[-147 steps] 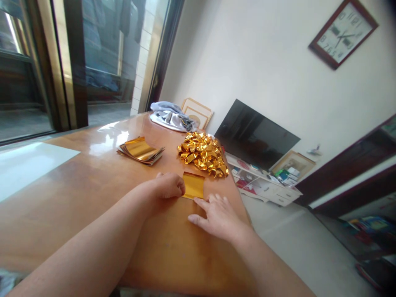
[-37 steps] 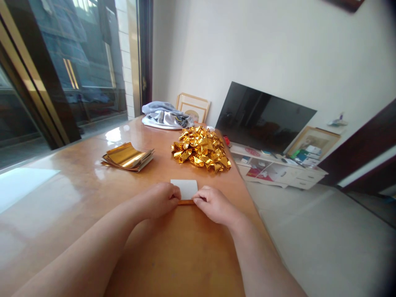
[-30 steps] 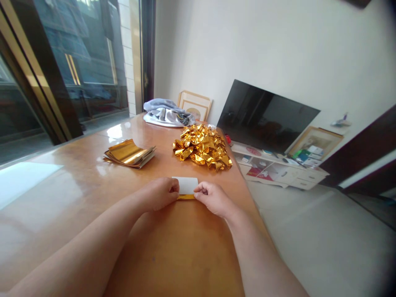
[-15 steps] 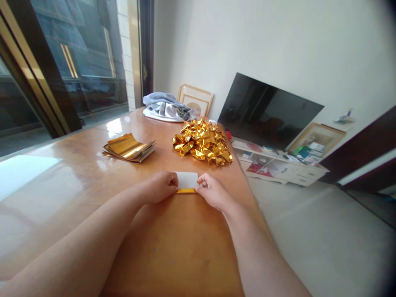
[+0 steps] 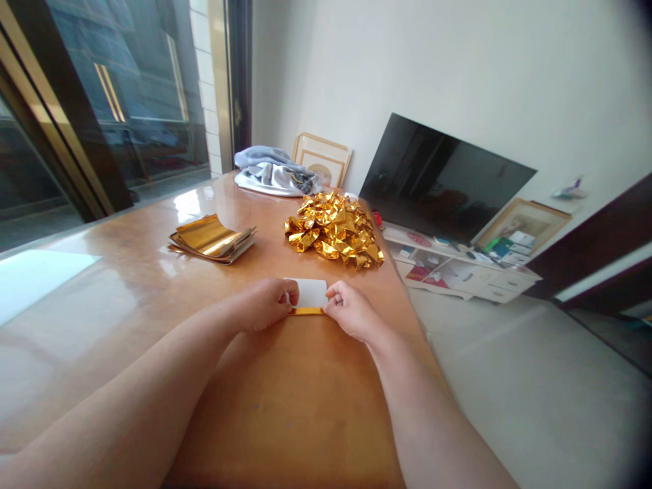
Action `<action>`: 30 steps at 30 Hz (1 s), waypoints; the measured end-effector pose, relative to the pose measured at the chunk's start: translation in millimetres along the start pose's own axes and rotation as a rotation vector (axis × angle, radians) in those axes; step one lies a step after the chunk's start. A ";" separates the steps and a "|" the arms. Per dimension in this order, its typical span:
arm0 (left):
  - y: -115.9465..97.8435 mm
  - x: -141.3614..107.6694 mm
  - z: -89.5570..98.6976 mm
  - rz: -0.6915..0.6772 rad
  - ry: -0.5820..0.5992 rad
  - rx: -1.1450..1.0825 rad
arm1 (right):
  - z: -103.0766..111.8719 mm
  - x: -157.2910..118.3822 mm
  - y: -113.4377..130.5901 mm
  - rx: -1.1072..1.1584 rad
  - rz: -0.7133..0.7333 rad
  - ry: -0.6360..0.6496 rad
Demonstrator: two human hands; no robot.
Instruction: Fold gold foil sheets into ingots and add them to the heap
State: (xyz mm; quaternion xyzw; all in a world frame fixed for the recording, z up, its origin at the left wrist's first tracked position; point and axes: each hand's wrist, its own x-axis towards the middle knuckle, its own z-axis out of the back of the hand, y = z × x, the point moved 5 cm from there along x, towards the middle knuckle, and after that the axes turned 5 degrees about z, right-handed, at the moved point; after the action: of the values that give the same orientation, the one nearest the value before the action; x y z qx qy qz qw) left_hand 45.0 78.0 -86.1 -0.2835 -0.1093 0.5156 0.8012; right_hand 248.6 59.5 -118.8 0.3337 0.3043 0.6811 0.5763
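A sheet of foil paper [image 5: 312, 293] lies on the wooden table with its white side up and a gold strip folded over along the near edge. My left hand [image 5: 267, 303] pinches the sheet at its left end, and my right hand [image 5: 351, 309] pinches it at the right end. Beyond my hands is a heap of folded gold foil pieces [image 5: 336, 229]. A stack of flat gold sheets [image 5: 211, 239], curled at the top, sits to the left of the heap.
The glossy table [image 5: 305, 421] has its right edge beside my right forearm. Bundled grey-blue cloth [image 5: 272, 173] lies at the far end, near a leaning frame [image 5: 323, 159]. A television [image 5: 443, 180] stands on a white cabinet [image 5: 473, 275] to the right.
The fingers of my left hand have shifted slightly right along the sheet. My right hand keeps its pinch at the other end. The whole view has moved a little.
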 end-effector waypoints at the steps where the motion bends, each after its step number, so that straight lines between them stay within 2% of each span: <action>1: -1.0 -0.6 0.2 -0.011 0.004 0.005 | 0.0 0.0 -0.1 -0.002 0.000 0.002; 9: -7.9 -2.7 3.6 -0.130 -0.011 0.160 | -0.2 0.1 -1.6 0.018 -0.010 -0.021; 15: -17.3 -6.2 1.4 -0.272 -0.104 0.269 | -1.0 -0.2 -2.4 -0.016 0.030 -0.041; 20: -32.5 -10.0 -7.8 -0.402 -0.064 0.288 | -2.3 -0.2 -1.8 -0.072 0.065 -0.041; 25: -40.0 -13.0 -8.4 -0.424 -0.024 0.285 | 0.7 -1.7 1.4 -0.150 0.071 -0.050; 30: -36.4 -10.0 -10.9 -0.428 -0.031 0.346 | 12.2 -7.8 8.5 -0.355 0.015 -0.032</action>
State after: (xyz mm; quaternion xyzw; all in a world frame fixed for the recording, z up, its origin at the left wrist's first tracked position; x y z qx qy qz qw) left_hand 73.5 54.2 -73.1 -0.1049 -0.0892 0.3498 0.9266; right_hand 254.4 50.8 -105.6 0.2398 0.1678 0.7229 0.6259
